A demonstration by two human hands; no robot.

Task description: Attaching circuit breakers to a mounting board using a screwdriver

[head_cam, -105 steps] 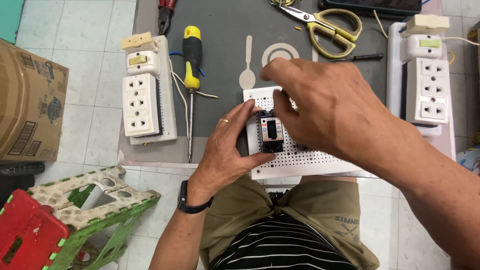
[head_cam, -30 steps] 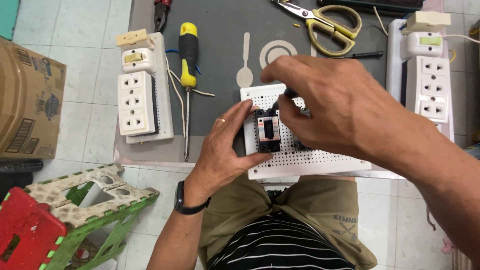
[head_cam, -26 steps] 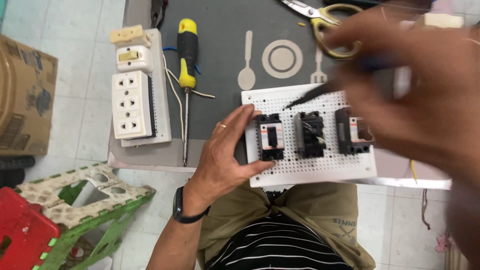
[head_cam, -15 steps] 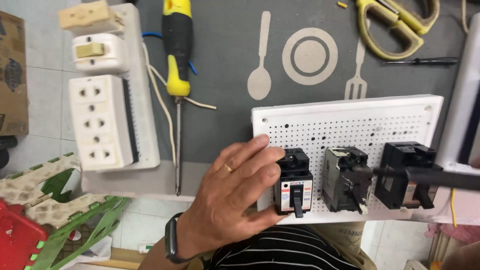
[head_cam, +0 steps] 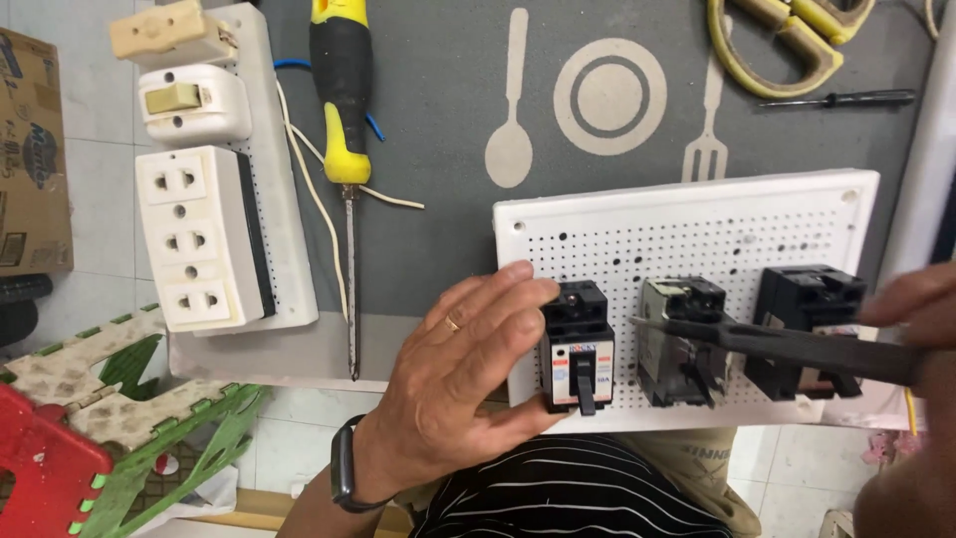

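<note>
A white perforated board [head_cam: 697, 224] lies on a grey mat and carries three black circuit breakers. My left hand [head_cam: 458, 384] rests flat against the board's left edge, fingers and thumb around the left breaker [head_cam: 578, 349], a ring on one finger and a dark watch on the wrist. My right hand [head_cam: 916, 324] comes in from the right edge holding a thin dark tool [head_cam: 777, 344], which I take for a screwdriver. Its tip reaches across the right breaker [head_cam: 812, 324] to the top of the middle breaker [head_cam: 687, 339].
A yellow and black screwdriver [head_cam: 344, 130] lies on the grey mat [head_cam: 448, 90]. A white panel with sockets and a switch [head_cam: 199, 199] sits at left. Yellow scissors [head_cam: 787, 45] and a small dark screwdriver [head_cam: 836, 100] lie at top right. Green and red plastic stools [head_cam: 90, 428] stand below left.
My right hand left the breakers, swung away to the right and came back holding a thin dark tool whose tip now points at the middle breaker. The camera moved closer. My left hand stayed put.
</note>
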